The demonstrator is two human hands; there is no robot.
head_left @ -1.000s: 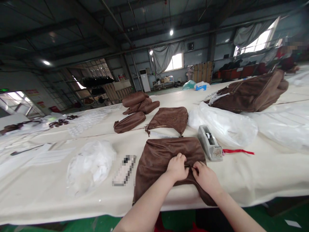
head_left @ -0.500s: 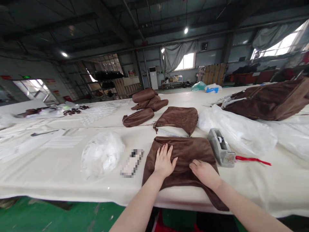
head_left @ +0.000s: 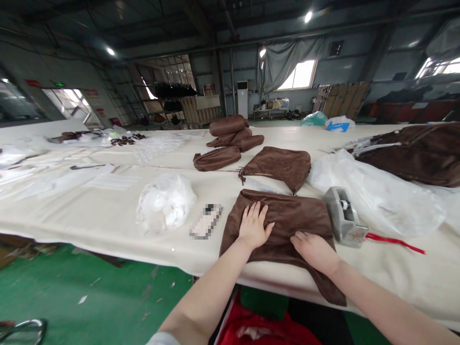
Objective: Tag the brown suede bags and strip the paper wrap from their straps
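Note:
A large brown leather bag (head_left: pixel 280 211) lies flat at the table's front edge, with its lower right corner hanging over. My left hand (head_left: pixel 254 227) rests palm down on its middle, fingers stretched out and slightly spread. To the right, my right hand (head_left: pixel 313 249) has its fingers curled together at a fold of the same bag; the fingertips are partly hidden. Just behind lies a smaller brown pouch (head_left: pixel 278 165) with a zipper along its near edge. A grey tape dispenser (head_left: pixel 343 218) stands against the bag's right side, with a red strip (head_left: pixel 395 242) trailing from it.
Left of the bag are a blurred-out phone (head_left: pixel 206 222) and a clear plastic bag (head_left: pixel 166 203) with white contents. Stuffed brown pouches (head_left: pixel 232 132) are piled farther back. At right, plastic wrapping (head_left: pixel 377 191) lies before a big brown bag (head_left: pixel 417 151).
The camera view has tilted down and turned slightly left, showing more floor. Both hands keep nearly the same places on the bag, which has not visibly moved.

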